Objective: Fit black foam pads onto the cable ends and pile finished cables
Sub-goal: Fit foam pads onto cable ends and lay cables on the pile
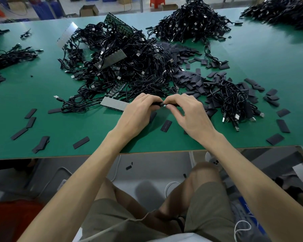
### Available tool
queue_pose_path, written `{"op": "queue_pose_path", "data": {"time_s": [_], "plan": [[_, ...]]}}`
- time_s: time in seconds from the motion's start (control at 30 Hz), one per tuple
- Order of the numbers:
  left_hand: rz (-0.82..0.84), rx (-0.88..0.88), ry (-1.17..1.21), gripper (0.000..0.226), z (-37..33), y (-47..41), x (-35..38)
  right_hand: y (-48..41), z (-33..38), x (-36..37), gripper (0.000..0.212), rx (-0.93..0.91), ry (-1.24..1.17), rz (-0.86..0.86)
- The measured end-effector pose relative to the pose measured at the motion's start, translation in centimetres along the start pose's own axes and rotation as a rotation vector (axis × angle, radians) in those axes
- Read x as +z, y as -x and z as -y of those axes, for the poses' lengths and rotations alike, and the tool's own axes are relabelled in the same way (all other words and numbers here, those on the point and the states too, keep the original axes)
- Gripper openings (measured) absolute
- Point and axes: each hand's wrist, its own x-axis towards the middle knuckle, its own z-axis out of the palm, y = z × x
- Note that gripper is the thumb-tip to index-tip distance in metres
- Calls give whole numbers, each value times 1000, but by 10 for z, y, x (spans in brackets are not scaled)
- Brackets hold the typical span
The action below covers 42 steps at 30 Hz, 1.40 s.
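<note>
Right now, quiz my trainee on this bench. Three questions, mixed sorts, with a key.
1. True or false: the left hand lies idle.
2. The table is: A red, B green, C white.
3. Short answer: which side of the cable heap holds most loose pads?
Key: 1 false, it and the right hand pinch a cable end; 2 B; 3 right.

Matt green table [42, 88], matt foam pads [166, 125]
</note>
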Motion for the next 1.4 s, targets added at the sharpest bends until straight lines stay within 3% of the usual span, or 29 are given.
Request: {"op": "queue_pose_path", "data": {"time_s": [0.23,1.17,1.4], "plan": [[31,25,1,26,-4,0,-5,0,0,0,11,20,-35,-18],[59,88,-59,16,-6,-1,-4,-1,3,-1,10,-9,-16,42],[122,77,-54,24,-5,-3,-3,-1,4,-1,10,-17,-4,31]]}}
